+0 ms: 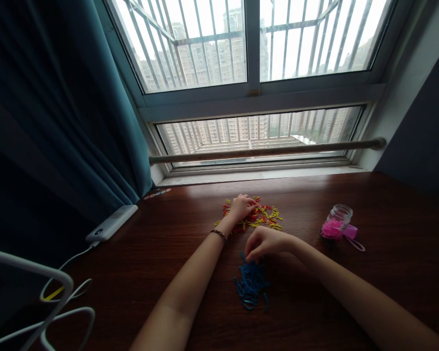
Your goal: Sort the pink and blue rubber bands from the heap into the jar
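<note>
A loose heap of small red and yellow rubber bands [265,218] lies on the dark wooden table. My left hand [242,206] reaches over it from the left, fingers bent down and closed among the bands; what they hold, if anything, is too small to make out. Nearer to me is a pile of blue rubber bands [251,285]. Just above its top edge, my right hand [265,241] has thumb and fingers pinched together, with a blue band at the fingertips. A dark bracelet [218,234] circles my left wrist.
On the right stands a clear glass jar [340,213] with pink bands inside, a pink tag with a loop [350,232] beside it. A white power bank [112,223] with white cables [64,278] lies left, by a blue curtain [128,161]. A barred window is behind the table.
</note>
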`<control>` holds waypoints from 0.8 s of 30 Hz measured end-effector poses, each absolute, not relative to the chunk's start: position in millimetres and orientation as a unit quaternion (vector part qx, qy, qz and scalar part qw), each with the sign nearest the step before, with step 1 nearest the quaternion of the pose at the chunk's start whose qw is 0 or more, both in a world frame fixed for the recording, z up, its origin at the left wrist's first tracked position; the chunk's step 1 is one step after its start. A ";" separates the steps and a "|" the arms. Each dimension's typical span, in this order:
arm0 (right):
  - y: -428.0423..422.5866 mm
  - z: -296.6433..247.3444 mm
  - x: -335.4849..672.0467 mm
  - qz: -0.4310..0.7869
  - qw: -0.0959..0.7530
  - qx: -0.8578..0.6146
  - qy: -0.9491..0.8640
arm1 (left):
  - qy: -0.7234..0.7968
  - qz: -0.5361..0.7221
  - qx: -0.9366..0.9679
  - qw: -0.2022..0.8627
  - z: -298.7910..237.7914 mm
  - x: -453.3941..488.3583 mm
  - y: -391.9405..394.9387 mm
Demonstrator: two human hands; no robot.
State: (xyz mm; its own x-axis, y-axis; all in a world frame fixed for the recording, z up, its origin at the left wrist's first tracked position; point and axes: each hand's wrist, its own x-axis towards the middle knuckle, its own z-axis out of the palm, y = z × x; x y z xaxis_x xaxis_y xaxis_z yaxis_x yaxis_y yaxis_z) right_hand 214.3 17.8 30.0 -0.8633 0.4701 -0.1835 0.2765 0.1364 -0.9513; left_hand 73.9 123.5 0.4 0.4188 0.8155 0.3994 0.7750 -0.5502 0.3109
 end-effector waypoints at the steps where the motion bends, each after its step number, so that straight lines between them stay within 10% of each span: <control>1: 18.4 29.4 214.2 0.606 0.084 -0.247 -0.751 | 0.471 0.261 0.842 0.036 -1.9 74.1 123.1; 15: 30.9 26.2 217.0 0.559 0.199 -0.278 -0.755 | 0.470 0.201 0.860 0.009 4.1 82.8 118.8; 20: 58.4 16.1 239.0 0.329 0.441 -0.447 -0.705 | 0.447 0.253 0.858 -0.011 4.7 83.5 115.9; 24: 78.1 -2.5 258.4 0.120 0.426 -0.483 -0.756 | 0.434 0.260 0.863 -0.014 1.3 84.0 117.7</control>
